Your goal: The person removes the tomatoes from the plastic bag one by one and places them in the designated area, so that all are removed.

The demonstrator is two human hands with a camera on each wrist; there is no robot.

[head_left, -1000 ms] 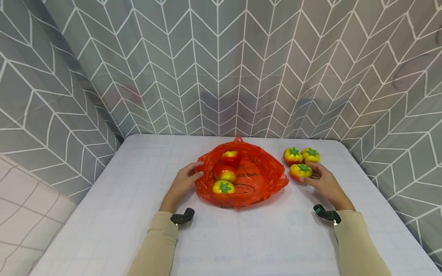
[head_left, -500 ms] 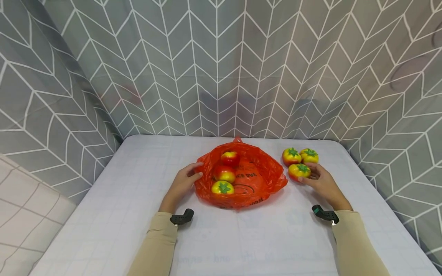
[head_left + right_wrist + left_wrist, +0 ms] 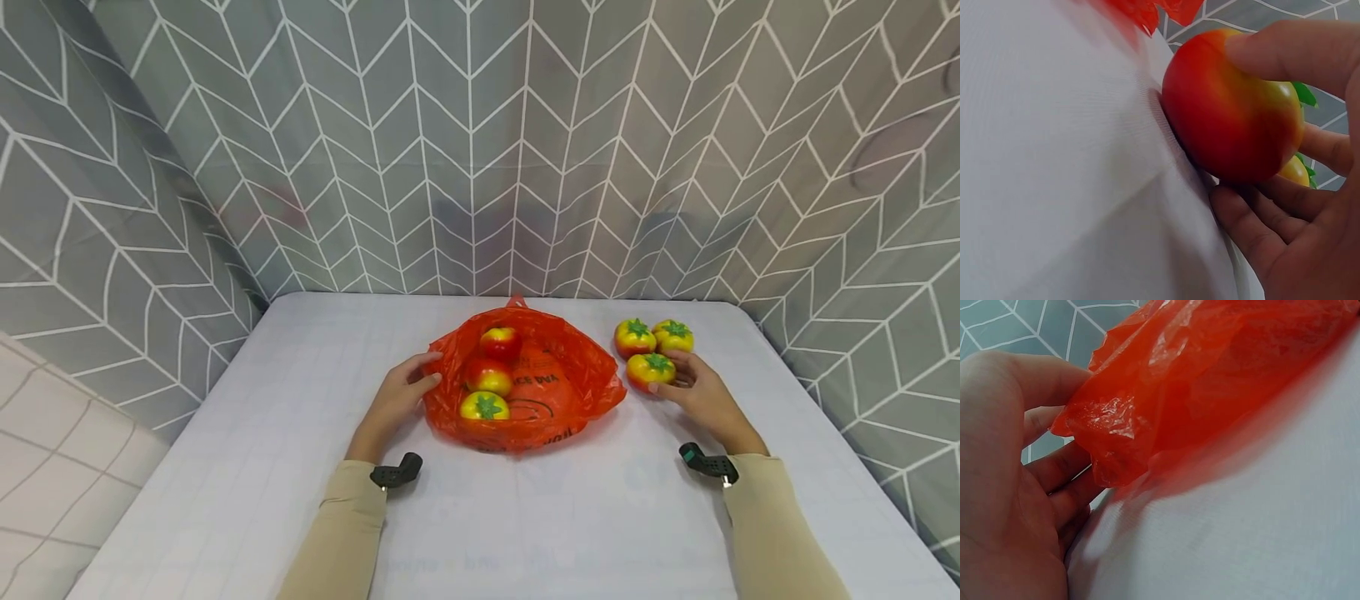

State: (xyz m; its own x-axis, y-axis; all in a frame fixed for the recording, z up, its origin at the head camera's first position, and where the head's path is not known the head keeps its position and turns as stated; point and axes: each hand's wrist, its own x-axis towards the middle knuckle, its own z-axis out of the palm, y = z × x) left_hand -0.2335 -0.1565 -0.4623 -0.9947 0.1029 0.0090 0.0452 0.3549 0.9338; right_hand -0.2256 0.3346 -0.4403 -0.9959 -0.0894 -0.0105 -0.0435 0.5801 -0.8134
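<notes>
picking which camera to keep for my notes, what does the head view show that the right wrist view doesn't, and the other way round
Only the head view shows the left hand at the edge of the red bag, and three fruits inside it.

Only the right wrist view shows the palm of the right hand.

Both show that hand holding a fruit, the white table and the patterned curtain; the wrist view catches just part of the bag.

inside the red plastic bag (image 3: 562, 354) you can make out dark print (image 3: 536, 379), seemingly "ce day"; you can't read the lettering (image 3: 558, 437) near its front rim, nor faint letters (image 3: 480, 564) on the white tablecloth (image 3: 585, 517).
</notes>
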